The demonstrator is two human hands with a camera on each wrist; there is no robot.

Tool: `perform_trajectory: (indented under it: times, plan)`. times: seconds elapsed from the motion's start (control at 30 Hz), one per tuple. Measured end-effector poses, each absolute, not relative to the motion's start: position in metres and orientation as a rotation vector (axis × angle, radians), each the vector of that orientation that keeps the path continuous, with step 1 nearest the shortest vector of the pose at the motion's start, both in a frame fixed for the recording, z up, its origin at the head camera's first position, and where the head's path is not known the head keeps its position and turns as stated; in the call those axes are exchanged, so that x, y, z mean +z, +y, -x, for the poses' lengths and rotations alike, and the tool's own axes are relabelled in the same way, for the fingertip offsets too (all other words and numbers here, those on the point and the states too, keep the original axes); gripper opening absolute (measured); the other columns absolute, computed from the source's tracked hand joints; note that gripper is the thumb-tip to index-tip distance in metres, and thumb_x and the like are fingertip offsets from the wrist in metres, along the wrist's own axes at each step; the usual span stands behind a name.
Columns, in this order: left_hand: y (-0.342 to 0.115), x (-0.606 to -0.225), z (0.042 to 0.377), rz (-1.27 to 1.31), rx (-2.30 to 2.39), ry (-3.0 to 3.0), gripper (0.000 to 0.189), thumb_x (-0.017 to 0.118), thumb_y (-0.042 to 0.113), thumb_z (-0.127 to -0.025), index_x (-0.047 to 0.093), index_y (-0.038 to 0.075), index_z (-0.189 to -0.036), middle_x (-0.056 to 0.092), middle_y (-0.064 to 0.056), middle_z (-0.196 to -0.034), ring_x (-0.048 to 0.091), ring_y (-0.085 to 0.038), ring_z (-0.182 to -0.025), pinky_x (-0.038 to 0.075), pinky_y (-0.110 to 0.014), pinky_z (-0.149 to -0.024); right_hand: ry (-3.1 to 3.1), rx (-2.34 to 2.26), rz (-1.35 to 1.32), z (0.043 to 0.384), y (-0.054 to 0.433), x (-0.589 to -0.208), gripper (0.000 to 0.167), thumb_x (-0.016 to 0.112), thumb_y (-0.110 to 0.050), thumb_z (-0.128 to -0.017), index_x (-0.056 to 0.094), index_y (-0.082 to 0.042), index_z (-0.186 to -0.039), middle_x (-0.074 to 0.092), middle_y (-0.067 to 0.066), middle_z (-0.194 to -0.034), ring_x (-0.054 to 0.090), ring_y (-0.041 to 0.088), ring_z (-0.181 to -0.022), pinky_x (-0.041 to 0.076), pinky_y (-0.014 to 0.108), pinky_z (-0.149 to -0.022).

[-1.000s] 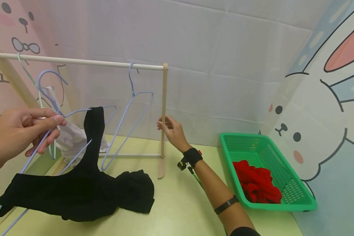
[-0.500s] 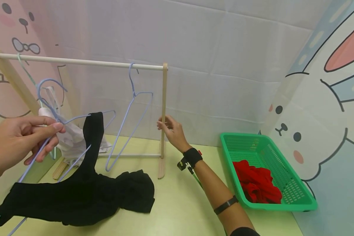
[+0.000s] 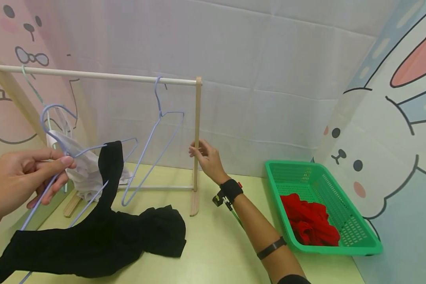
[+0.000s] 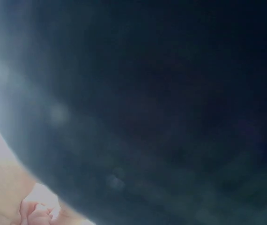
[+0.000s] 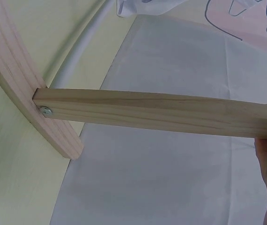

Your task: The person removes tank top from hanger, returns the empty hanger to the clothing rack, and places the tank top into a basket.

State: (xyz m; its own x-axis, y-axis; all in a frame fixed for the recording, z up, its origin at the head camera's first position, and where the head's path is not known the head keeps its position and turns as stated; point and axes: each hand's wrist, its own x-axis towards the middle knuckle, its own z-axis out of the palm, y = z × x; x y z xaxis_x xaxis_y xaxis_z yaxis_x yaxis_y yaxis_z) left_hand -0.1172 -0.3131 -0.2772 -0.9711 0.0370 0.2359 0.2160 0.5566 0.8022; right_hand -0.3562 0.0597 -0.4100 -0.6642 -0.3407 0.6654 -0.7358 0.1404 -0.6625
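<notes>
In the head view my left hand (image 3: 28, 177) pinches a blue wire hanger (image 3: 55, 136) just below its hook. Over the hanger's shoulders hang the straps of a black sleeveless top (image 3: 92, 248), whose lower part bunches on the table. My right hand (image 3: 207, 159) grips the right wooden post (image 3: 198, 118) of a small clothes rack; the right wrist view shows that post (image 5: 161, 112) with fingertips (image 5: 264, 154) at its edge. A dark blur covers most of the left wrist view, with a bit of hand (image 4: 40, 215) in its lower left corner.
From the rack's white rail (image 3: 103, 75) hang an unladen blue hanger (image 3: 152, 138) and, at left, a pale green hanger (image 3: 35, 90) near a white garment (image 3: 85, 169). A green basket (image 3: 340, 249) holding red cloth (image 3: 309, 221) stands on the right.
My left hand has sunk a little with the hanger, and the black top has come down with it. The right hand stays on the post.
</notes>
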Motion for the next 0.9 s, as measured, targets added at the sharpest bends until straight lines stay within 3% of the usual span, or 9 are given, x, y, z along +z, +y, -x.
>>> perform_trajectory:
  times: [0.63, 0.9]
  plan:
    - [-0.311, -0.287, 0.104, 0.233, -1.42, -2.617, 0.016, 0.056, 0.017, -0.114, 0.067, 0.007, -0.109, 0.059, -0.009, -0.068, 0.053, -0.025, -0.047, 0.035, -0.039, -0.038, -2.078, 1.626, -0.984, 0.35, 0.054, -0.412, 0.018, 0.062, -0.009, -0.11, 0.063, 0.001, -0.126, 0.075, 0.019, -0.113, 0.076, 0.034, -0.097, 0.062, 0.042, -0.09]
    - [-0.308, -0.287, 0.104, 0.147, -1.403, -2.668, 0.023, 0.057, 0.025, -0.114, 0.062, 0.003, -0.108, 0.06, -0.01, -0.069, 0.054, -0.026, -0.048, 0.036, -0.039, -0.039, -2.063, 1.649, -0.891, 0.341, 0.049, -0.413, 0.053, 0.073, -0.007, -0.103, 0.045, 0.001, -0.148, 0.071, 0.019, -0.124, 0.069, 0.033, -0.114, 0.055, 0.042, -0.105]
